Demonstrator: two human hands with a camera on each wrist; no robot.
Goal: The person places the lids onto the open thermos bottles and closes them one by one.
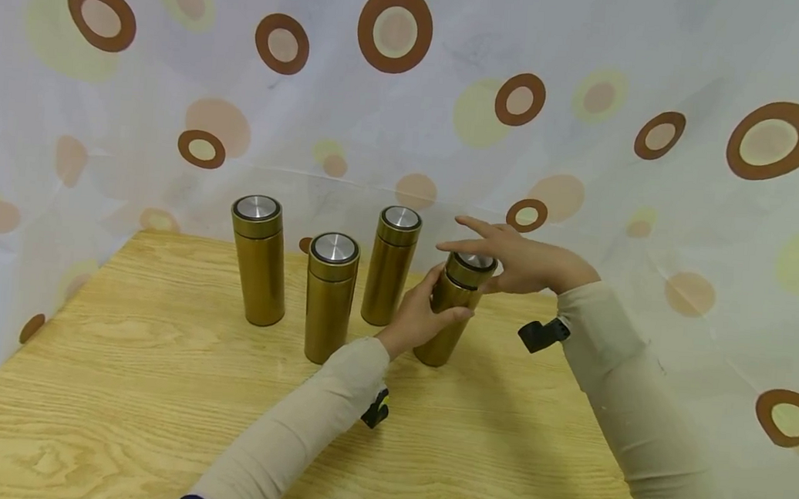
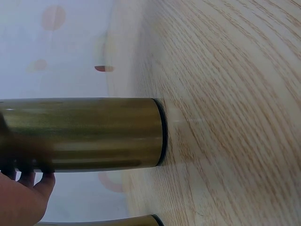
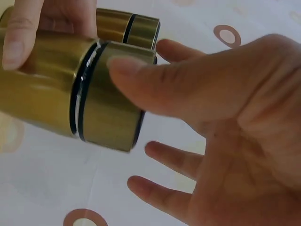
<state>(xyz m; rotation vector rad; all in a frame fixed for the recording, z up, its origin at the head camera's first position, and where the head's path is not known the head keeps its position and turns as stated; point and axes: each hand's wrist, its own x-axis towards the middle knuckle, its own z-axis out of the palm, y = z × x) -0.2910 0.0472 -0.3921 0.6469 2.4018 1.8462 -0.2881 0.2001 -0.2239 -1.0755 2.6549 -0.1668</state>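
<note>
My left hand (image 1: pixel 417 318) grips the body of a gold thermos flask (image 1: pixel 440 343), fingers behind it and thumb across its front. The flask leans slightly to the right, its base at the wooden table. In the left wrist view its gold body (image 2: pixel 108 134) shows a dark base ring. At the top is my right hand (image 1: pixel 531 260), its thumb against the side of the lid (image 3: pixel 110 101) and its other fingers spread out beyond it. A narrow gap with a bright silver rim shows between lid and body in the right wrist view.
Three more gold flasks stand upright to the left: one at far left (image 1: pixel 261 278), one nearer (image 1: pixel 328 314), one behind (image 1: pixel 389 280). The wooden table (image 1: pixel 125 385) meets a wall covering (image 1: pixel 353 122) with circle prints.
</note>
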